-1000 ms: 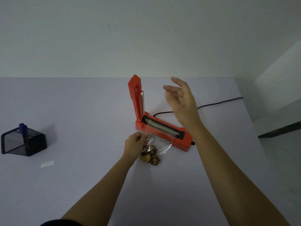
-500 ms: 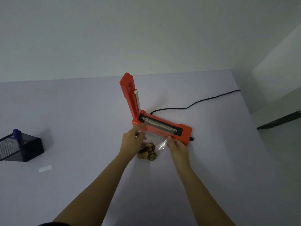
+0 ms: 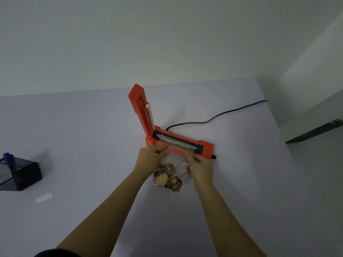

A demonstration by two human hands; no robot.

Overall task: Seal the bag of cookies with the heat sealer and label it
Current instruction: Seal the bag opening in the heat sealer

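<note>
1. Heat sealer (image 3: pixel 178 143), orange: stood towards the far edge of the bench (image 3: pixel 74 136), arm raised upright, black cord (image 3: pixel 213 119) trailing to the right edge.
2. Bag of cookies (image 3: pixel 168 175), clear: lay just in front of the heat sealer, top edge held at its front side.
3. Left hand (image 3: pixel 150 157): pinched the bag's top left corner.
4. Right hand (image 3: pixel 201 166): pinched the top right corner.
5. Label (image 3: pixel 44 197), white: lay flat near the left edge, beside a black mesh pen holder (image 3: pixel 18 173) containing a blue pen (image 3: pixel 8 157).

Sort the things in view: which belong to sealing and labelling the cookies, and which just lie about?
In the job: bag of cookies, held by left hand and right hand; open heat sealer; white slip, probably the label.
Lying about: black mesh holder, blue pen inside.
</note>
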